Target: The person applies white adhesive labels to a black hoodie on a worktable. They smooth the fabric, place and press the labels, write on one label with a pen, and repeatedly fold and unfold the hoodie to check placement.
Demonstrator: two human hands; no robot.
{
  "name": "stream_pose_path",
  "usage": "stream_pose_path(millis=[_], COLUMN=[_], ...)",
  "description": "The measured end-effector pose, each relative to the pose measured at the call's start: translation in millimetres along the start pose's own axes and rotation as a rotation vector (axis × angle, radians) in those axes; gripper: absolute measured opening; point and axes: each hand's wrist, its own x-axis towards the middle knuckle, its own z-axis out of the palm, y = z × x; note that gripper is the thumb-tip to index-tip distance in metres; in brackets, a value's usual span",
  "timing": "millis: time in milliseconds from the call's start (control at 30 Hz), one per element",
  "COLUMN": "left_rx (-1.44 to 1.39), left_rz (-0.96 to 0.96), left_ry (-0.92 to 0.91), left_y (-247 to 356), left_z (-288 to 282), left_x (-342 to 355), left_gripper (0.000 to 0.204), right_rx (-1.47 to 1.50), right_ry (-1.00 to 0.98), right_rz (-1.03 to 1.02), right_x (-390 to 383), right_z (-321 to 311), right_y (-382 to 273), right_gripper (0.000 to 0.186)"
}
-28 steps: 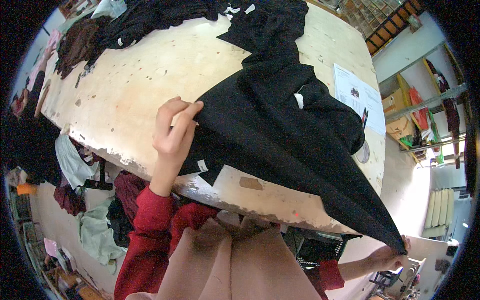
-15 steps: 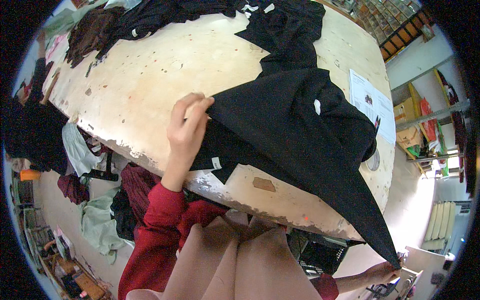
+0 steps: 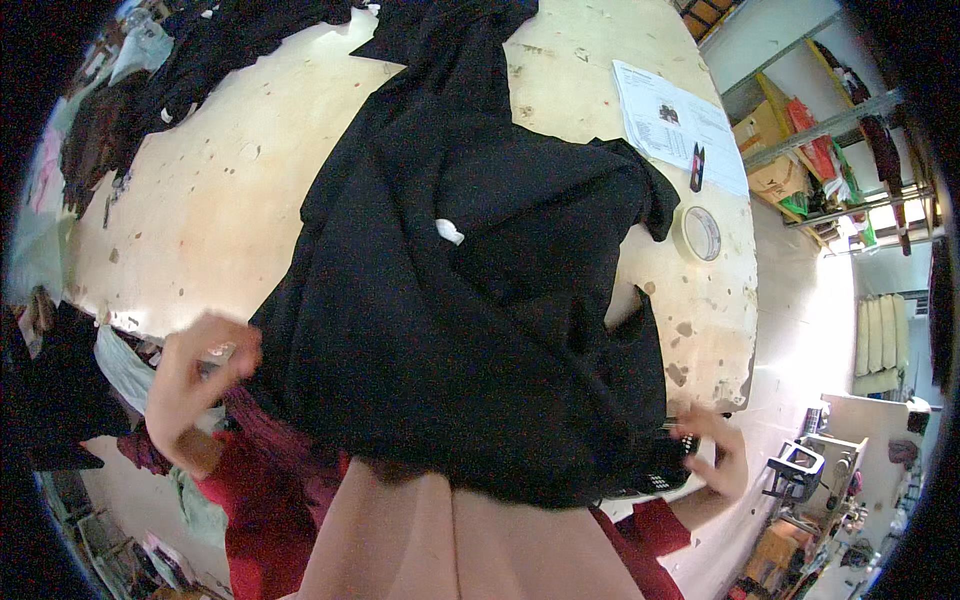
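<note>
A large black cloth garment (image 3: 470,330) lies spread over the near side of the table and hangs over its front edge toward my lap. A small white tag (image 3: 449,232) shows on its upper part. At the garment's left edge is my left hand (image 3: 205,375), fingers curved and blurred, their tips against or just beside the cloth; whether they pinch it is unclear. Off the garment's lower right edge, my right hand (image 3: 722,455) has its thumb and fingers apart, with nothing seen between them.
The pale, worn table (image 3: 220,215) carries dark garments (image 3: 215,60) and a brown one (image 3: 97,135) at the far left. To the right lie printed sheets (image 3: 655,105), small thread snips (image 3: 697,167) and a tape roll (image 3: 701,234). Shelving (image 3: 820,140) stands beyond.
The garment has come left and toward me, its stretched right corner no longer drawn out. My left hand has moved left and down; my right hand has come inward and let go of that corner.
</note>
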Motion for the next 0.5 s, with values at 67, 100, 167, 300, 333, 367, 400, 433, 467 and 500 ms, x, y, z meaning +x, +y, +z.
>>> stream_pose_path(millis=[67,100,167,300,333,367,400,433,467,500], left_rx=[0.262,0.298,0.253,0.164,0.209,0.349,0.489,0.628,0.694,0.76], left_rz=[0.011,0.167,0.4,0.769,0.754,0.73,0.692,0.653,0.648,0.637], left_ry=[0.155,0.179,0.192,-0.007,-0.026,-0.041,-0.051,-0.061,-0.042,-0.025], left_y=[12.8,20.3,37.7,49.0,44.4,46.9,46.6,46.5,43.5,36.9], left_z=[4.0,7.8,20.5,60.3,75.0,79.7,81.3,81.0,77.4,71.6], left_x=[35.9,59.6,113.2,207.1,226.2,237.3,243.4,249.4,256.9,262.9], left_gripper=[0.014,0.016,0.023,0.039,0.034,0.031,0.028,0.026,0.025,0.024], right_rx=[0.02,0.014,-0.217,-0.528,-0.58,-0.63,-0.448,-0.249,-0.198,-0.143], right_ry=[0.206,0.345,0.47,0.612,0.551,0.494,0.501,0.532,0.562,0.587], right_rz=[0.05,0.07,-0.071,-0.219,-0.166,-0.105,-0.11,-0.054,-0.056,-0.059], right_x=[53.9,82.5,119.4,163.8,166.5,166.8,165.9,157.9,147.7,135.6], right_z=[33.4,54.6,88.6,115.9,110.8,104.6,102.4,98.7,91.9,84.1], right_y=[-20.7,-31.1,-33.2,-52.8,-45.9,-35.7,-27.4,-24.7,-27.6,-27.4], right_gripper=[0.04,0.043,0.052,0.051,0.048,0.045,0.031,0.02,0.017,0.015])
